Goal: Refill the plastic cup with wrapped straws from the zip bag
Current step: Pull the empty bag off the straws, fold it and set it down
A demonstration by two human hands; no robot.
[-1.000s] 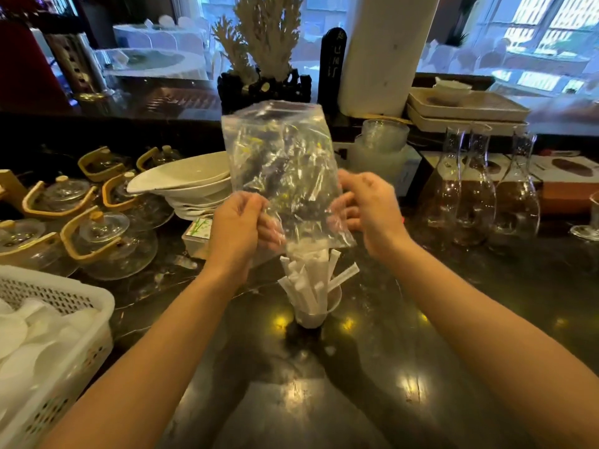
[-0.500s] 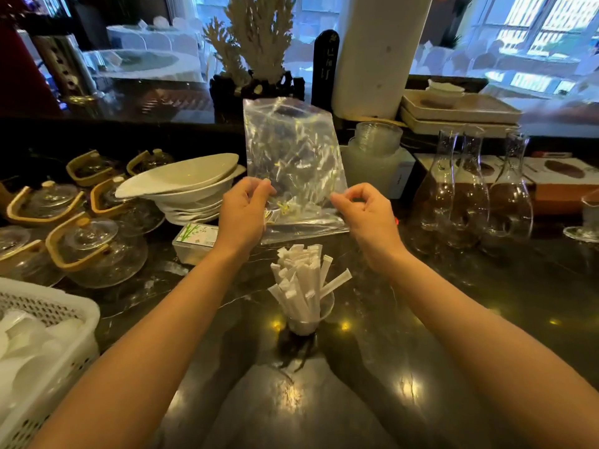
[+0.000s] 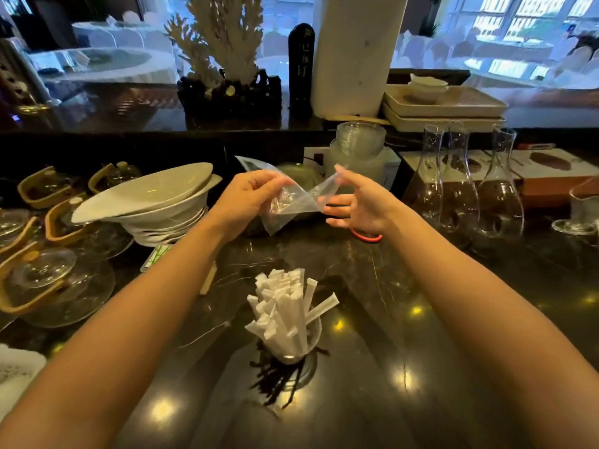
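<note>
So your plastic cup (image 3: 299, 338) is sitting low in the centre of the frame, well below and nearer to you than both hands, packed with wrapped straws (image 3: 285, 306) that stand upright and fan out a bit, one leaning off to the right. Looks pretty much full to me, so I'd guess the refill part is basically done.

The zip bag (image 3: 291, 199) is up in the middle of the frame, stretched sideways between your hands, so its long axis runs left-right across the picture. It looks limp and see-through. I can't tell if anything's left inside.

Your left hand (image 3: 249, 202) has its fingers closed, pinching the left end of the bag. Your right hand (image 3: 359, 205) is mostly spread open, with only the upper fingertips nipping the right corner.

Both hands look about equally far from the cup. Neither one's touching it.
</note>
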